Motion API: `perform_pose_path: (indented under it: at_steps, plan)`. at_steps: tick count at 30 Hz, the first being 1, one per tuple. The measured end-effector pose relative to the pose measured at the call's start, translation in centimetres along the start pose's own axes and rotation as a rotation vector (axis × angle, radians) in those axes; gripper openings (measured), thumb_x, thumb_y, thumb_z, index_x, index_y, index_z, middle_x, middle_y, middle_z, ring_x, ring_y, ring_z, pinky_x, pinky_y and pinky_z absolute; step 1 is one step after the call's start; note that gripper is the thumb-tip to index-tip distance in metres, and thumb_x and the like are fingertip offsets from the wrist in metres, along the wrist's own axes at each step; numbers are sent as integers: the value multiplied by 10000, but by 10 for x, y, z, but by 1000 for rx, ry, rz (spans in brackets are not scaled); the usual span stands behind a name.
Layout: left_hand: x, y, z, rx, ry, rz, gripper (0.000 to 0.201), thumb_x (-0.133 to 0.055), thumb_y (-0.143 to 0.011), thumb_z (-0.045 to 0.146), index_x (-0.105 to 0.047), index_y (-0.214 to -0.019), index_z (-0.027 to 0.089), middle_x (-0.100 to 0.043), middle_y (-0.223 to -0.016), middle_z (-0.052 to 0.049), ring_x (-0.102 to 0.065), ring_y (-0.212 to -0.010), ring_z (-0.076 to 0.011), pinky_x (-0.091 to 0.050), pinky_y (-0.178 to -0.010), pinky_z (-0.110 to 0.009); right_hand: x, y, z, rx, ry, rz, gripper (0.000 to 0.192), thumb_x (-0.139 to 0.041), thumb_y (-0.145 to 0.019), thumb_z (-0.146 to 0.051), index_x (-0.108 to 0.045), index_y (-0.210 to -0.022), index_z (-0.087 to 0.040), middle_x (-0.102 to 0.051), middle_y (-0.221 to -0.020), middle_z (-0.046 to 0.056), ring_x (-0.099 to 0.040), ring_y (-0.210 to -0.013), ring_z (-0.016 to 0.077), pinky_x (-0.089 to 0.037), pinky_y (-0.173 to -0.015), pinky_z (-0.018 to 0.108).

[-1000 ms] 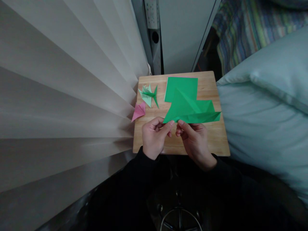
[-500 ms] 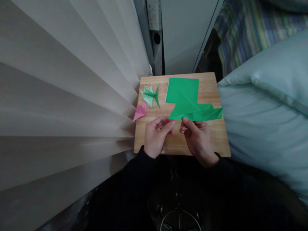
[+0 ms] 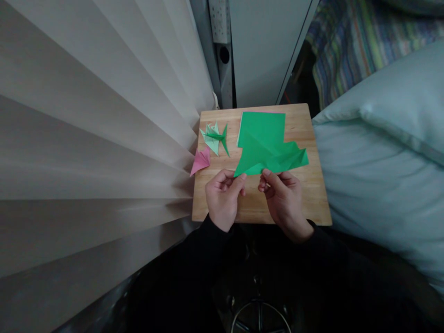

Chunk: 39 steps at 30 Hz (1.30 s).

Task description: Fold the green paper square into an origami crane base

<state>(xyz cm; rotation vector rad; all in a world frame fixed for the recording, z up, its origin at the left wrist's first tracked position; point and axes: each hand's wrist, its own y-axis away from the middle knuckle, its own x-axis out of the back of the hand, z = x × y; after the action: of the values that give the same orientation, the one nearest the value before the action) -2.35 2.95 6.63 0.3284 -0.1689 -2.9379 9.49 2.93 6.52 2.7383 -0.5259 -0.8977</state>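
Note:
A creased sheet of green origami paper (image 3: 267, 157) is held between my hands above the near half of a small wooden table (image 3: 298, 203). My left hand (image 3: 225, 194) pinches its left corner between thumb and fingers. My right hand (image 3: 282, 194) grips the near edge with the thumb on top; its fingers are partly hidden beneath. The paper's right part is folded and rises unevenly. Behind it lies a flat square stack of green paper (image 3: 262, 124), which the held sheet partly overlaps in view.
At the table's left lie folded paper pieces: a pale green one (image 3: 212, 145), a dark green one (image 3: 224, 138) and a pink one (image 3: 201, 160) at the edge. A pleated curtain (image 3: 138, 138) borders the left, a pale blue cushion-like cover (image 3: 374, 152) the right, a grey cabinet (image 3: 263, 55) the back.
The green sheet has shifted left and turned slightly, its left corner now lower between my left thumb and fingers. My left hand has moved a little left; my right hand stays nearly in place.

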Motion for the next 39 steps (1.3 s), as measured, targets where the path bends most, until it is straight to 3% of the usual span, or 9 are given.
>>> perform_pose_path:
  at_steps: [5,11,18,25,28,31,34,37,39]
  plan:
    - [0,-2,-1,6,53,62,253,-811,-824,368,-649,-757,186,-579,-581,51,-526,-528,-75,-414,-531,-207,-1,1,2,-28,-8,-31,294,-891,-668,-326,-633,-586,-212,-584,-534,-48,-548,-501,92,-459,-493,239]
    - [-7,0,0,54,53,2,297,-839,-797,406,-669,-741,170,-615,-623,26,-551,-552,-89,-463,-549,-228,-3,10,7,-50,26,-90,281,-887,-695,-358,-656,-645,-207,-617,-567,-45,-573,-515,100,-498,-507,252]
    - [-9,3,1,-2,-23,70,302,-820,-823,429,-681,-761,169,-614,-610,29,-548,-535,-91,-462,-537,-229,1,6,11,-41,72,-15,270,-885,-684,-349,-674,-606,-198,-625,-540,-28,-553,-481,102,-467,-476,252]
    - [-8,0,2,66,-86,-8,357,-803,-836,436,-678,-665,149,-657,-599,-16,-578,-525,-108,-477,-544,-251,1,11,16,-33,68,-112,271,-863,-751,-363,-677,-641,-198,-646,-587,-18,-583,-544,118,-501,-546,275]
    - [0,-8,4,32,-166,4,339,-808,-824,394,-672,-631,149,-637,-564,-9,-555,-496,-99,-448,-511,-234,2,11,13,-11,23,-38,255,-883,-715,-368,-676,-703,-219,-659,-635,-32,-574,-552,121,-487,-529,269]
    - [10,-18,11,24,-217,-64,310,-808,-815,344,-658,-622,153,-626,-545,1,-553,-483,-98,-445,-497,-219,5,5,2,32,-56,38,294,-807,-772,-529,-701,-838,-262,-737,-826,-7,-658,-688,166,-519,-570,293]
    - [23,-28,20,18,-235,-178,271,-807,-815,343,-681,-668,153,-644,-562,-1,-585,-506,-99,-480,-526,-204,11,-5,-10,34,-31,-12,391,-633,-874,-653,-728,-926,-277,-779,-1037,60,-716,-1027,254,-573,-774,368]
    - [33,-34,28,109,-217,-313,321,-866,-752,420,-707,-736,141,-694,-637,-32,-647,-564,-118,-541,-545,-207,21,-13,-17,-19,116,-16,302,-816,-775,-513,-754,-874,-235,-770,-909,32,-695,-827,216,-543,-741,346]
    - [35,-33,29,194,-152,-315,408,-880,-726,499,-723,-855,145,-744,-767,-66,-716,-670,-162,-600,-575,-246,27,-16,-20,109,300,-1,257,-909,-701,-389,-752,-802,-212,-719,-757,-17,-620,-690,160,-488,-674,298]
